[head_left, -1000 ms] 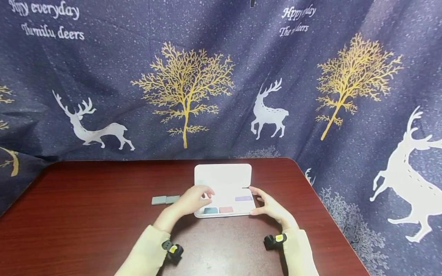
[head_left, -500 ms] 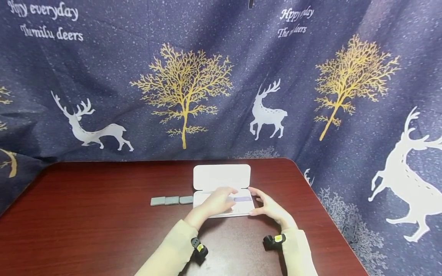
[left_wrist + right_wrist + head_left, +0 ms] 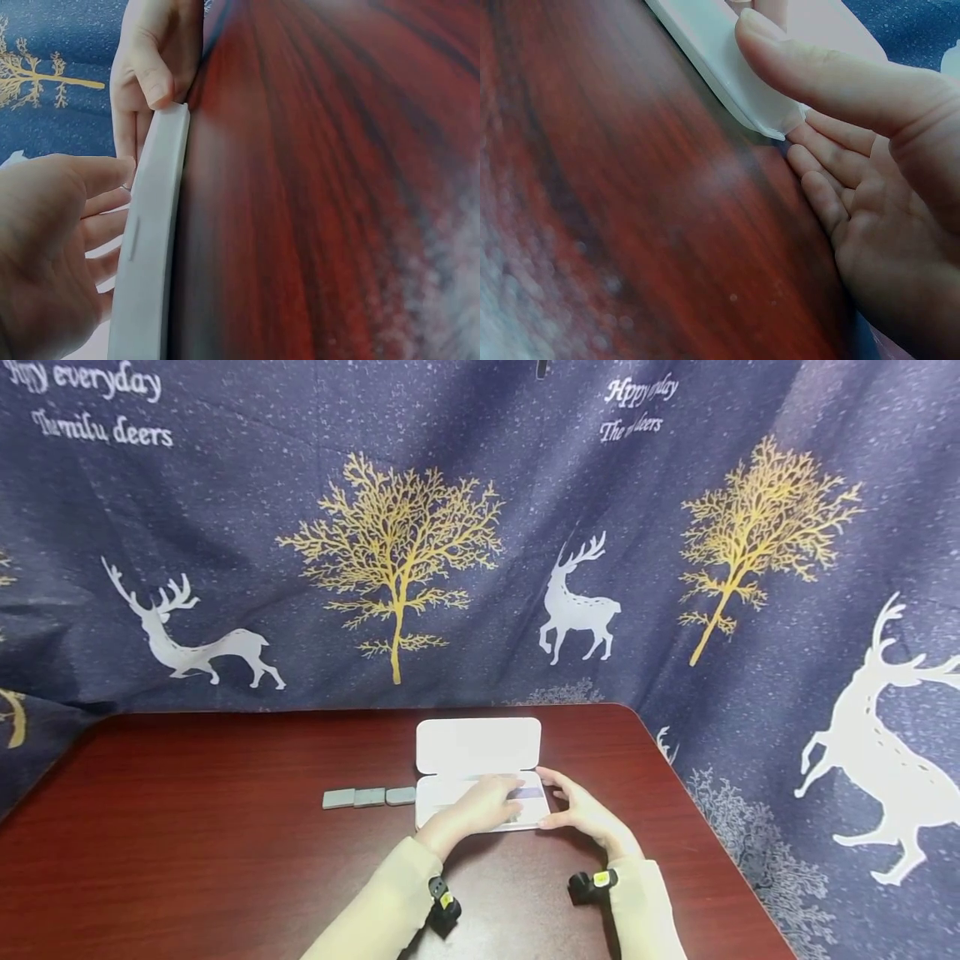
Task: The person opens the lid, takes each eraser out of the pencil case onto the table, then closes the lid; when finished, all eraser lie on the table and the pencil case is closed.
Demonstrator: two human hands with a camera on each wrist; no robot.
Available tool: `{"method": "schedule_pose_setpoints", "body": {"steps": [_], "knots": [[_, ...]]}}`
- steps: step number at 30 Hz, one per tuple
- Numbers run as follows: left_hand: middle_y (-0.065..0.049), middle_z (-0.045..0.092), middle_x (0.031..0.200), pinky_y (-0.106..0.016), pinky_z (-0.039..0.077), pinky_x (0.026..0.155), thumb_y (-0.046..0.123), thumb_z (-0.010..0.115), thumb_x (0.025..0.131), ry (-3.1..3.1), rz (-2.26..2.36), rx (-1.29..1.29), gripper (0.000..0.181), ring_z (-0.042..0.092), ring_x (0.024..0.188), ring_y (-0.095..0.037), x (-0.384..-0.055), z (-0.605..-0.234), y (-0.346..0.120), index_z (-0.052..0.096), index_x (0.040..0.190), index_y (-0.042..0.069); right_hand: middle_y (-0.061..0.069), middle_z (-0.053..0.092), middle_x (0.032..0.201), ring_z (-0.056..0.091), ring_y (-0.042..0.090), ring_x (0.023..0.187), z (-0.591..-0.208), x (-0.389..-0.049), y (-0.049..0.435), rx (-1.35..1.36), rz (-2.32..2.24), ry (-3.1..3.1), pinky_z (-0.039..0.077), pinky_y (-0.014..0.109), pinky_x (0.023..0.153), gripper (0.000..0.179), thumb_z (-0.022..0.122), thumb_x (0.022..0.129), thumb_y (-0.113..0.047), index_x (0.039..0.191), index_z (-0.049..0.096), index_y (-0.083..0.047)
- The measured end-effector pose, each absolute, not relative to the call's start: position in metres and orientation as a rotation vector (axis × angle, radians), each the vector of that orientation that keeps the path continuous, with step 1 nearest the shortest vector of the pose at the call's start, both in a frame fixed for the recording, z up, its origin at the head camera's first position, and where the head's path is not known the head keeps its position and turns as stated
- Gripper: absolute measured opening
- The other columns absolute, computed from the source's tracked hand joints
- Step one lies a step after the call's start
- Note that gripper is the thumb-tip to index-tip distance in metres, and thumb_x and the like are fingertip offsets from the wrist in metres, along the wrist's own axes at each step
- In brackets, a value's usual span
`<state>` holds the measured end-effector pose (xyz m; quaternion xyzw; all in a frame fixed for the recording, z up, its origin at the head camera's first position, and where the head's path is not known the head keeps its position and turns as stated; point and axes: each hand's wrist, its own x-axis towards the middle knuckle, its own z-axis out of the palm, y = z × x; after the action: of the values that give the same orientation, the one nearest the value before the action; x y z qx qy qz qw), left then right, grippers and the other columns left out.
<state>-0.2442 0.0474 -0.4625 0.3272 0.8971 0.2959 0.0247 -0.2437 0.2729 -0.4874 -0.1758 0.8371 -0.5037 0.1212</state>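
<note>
A flat white case (image 3: 442, 795) lies on the table with its hinged lid (image 3: 478, 745) raised behind it. My left hand (image 3: 483, 806) reaches over the front rim into the case, thumb and fingers bent. It covers much of the inside; I cannot tell whether it pinches a piece there. A small purple rectangular piece (image 3: 529, 792) shows beyond its fingertips. My right hand (image 3: 588, 814) holds the case's right end, thumb (image 3: 810, 79) at the front corner and fingers behind. The left wrist view shows the white front wall (image 3: 150, 225) beside my left thumb.
Several grey-green flat pieces (image 3: 369, 797) lie in a row left of the case. The dark red table (image 3: 187, 827) ends at a patterned blue cloth (image 3: 480, 635) hanging behind it.
My left hand has moved right, from the case's left part to its middle right, uncovering the rightmost grey-green piece on the table. My right hand keeps its hold on the case.
</note>
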Motion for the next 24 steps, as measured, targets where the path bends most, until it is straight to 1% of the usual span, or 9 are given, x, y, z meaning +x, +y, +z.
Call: {"method": "schedule_pose_setpoints", "body": {"steps": [10,14,18,24], "knots": [[-0.017,0.063,0.13,-0.039,0.041,0.11,0.011,0.061,0.091,2.798,0.877,1.043,0.042,0.056,0.127,-0.031,-0.242,-0.462,0.047,0.058,0.13,-0.003,0.026,0.04,0.147,0.039,0.043,0.132,-0.488,-0.244,0.272,-0.514,-1.477,2.444,0.032,0.051,0.109,0.087,0.082,0.074,-0.008,0.148,0.036,0.0],[-0.016,0.062,0.132,-0.039,0.04,0.111,0.011,0.059,0.093,2.818,0.839,1.04,0.039,0.055,0.128,-0.03,-0.242,-0.463,0.052,0.059,0.13,-0.001,0.025,0.04,0.148,0.039,0.042,0.132,-0.489,-0.244,0.273,-0.518,-1.467,2.454,0.032,0.051,0.108,0.086,0.082,0.074,-0.008,0.147,0.037,0.001],[-0.015,0.062,0.132,-0.04,0.042,0.11,0.012,0.06,0.094,2.828,0.822,0.988,0.037,0.055,0.127,-0.03,-0.244,-0.464,0.056,0.061,0.129,0.002,0.026,0.04,0.148,0.039,0.044,0.132,-0.488,-0.244,0.274,-0.531,-1.457,2.463,0.032,0.053,0.109,0.086,0.082,0.074,-0.008,0.147,0.036,0.001],[-0.015,0.064,0.127,-0.041,0.046,0.106,0.009,0.06,0.092,2.874,0.817,0.945,0.034,0.058,0.123,-0.031,-0.246,-0.465,0.059,0.065,0.125,0.003,0.026,0.04,0.148,0.039,0.045,0.133,-0.488,-0.245,0.272,-0.543,-1.453,2.464,0.031,0.054,0.109,0.086,0.081,0.075,-0.008,0.147,0.036,0.002]]}}
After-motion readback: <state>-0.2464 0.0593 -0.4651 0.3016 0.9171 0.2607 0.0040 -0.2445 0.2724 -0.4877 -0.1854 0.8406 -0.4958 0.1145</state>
